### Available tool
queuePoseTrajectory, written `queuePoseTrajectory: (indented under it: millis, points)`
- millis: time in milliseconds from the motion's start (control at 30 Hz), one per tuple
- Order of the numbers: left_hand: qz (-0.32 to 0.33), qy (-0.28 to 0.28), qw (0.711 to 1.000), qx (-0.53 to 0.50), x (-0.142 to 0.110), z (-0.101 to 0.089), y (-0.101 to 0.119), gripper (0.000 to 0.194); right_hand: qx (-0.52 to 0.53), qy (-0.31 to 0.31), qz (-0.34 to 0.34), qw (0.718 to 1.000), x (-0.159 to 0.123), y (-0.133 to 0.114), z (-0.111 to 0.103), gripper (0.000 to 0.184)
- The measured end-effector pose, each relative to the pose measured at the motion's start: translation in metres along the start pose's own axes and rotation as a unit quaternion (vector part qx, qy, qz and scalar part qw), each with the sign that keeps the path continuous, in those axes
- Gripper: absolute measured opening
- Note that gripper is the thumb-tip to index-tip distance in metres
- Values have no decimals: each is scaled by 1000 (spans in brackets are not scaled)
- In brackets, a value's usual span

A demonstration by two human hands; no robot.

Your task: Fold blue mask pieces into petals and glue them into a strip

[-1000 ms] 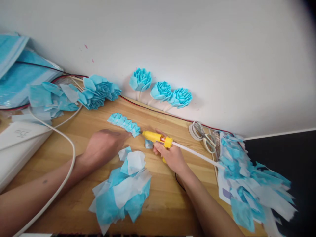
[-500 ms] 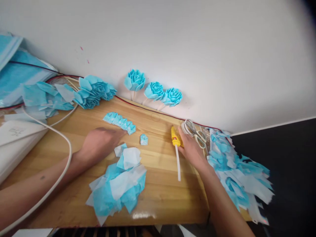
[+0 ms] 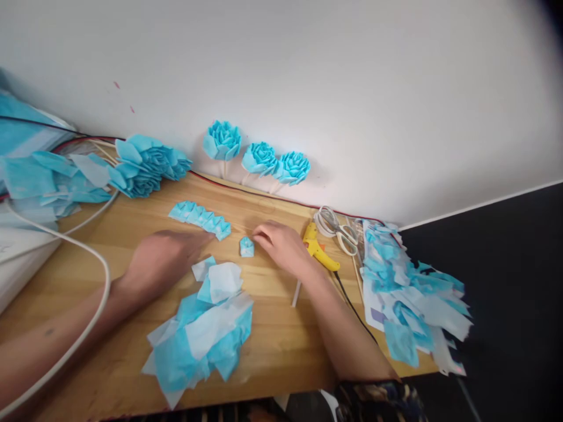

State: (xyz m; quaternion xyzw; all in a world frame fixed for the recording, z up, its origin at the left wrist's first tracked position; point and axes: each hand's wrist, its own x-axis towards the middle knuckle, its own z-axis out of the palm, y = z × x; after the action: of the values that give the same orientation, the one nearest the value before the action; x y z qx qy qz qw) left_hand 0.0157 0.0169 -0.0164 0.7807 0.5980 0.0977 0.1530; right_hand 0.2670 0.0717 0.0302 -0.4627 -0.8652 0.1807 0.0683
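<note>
Far left, we had a white box point(image 3: 21, 258) on the wooden table point(image 3: 285, 346), with a white cable point(image 3: 108, 281) looping in front of the left forearm. Blue pieces point(image 3: 39, 176) lay loose behind the box, next to a bunch of blue flowers point(image 3: 143, 164). Our left hand point(image 3: 163, 255) was down on the table, fingertips at the near edge of a folded blue strip point(image 3: 200, 218), by its right end; we couldn't tell whether they pinched it or just pressed. Nearer us was a heap of cut pieces point(image 3: 206, 334), blue and white. Three stemmed flowers point(image 3: 260, 159) leaned at the wall. Small folded piece point(image 3: 247, 247) sat by itself, just right of the strip and apart from it. Our right hand point(image 3: 281, 246) had its fingertips right beside that piece; we couldn't tell whether they had closed on its edge. White stick point(image 3: 297, 293) showed left of the right wrist. Yellow glue gun point(image 3: 325, 256) lay flat behind that wrist, out of our grip. Next: scissors point(image 3: 341, 232), then scraps point(image 3: 409, 287) hanging over the table edge.
</note>
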Motion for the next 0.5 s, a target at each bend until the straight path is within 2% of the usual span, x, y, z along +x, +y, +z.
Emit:
queuePoseTrajectory:
  millis: [133, 333, 400, 500]
  points:
    - [6, -13, 1000, 19, 1, -3, 2, 43, -1, -11, 6, 1000, 14, 0, 7, 14]
    - [6, -31, 998, 59, 3, -9, 9, 40, -5, -17, 34, 999, 16, 0, 14, 13]
    - [6, -35, 997, 66, 3, -11, 10, 39, 26, -17, 50, 998, 16, 1, 15, 11]
    - [16, -34, 997, 74, 4, -12, 11, 38, 131, 6, 80, 988, 18, 3, 17, 9]
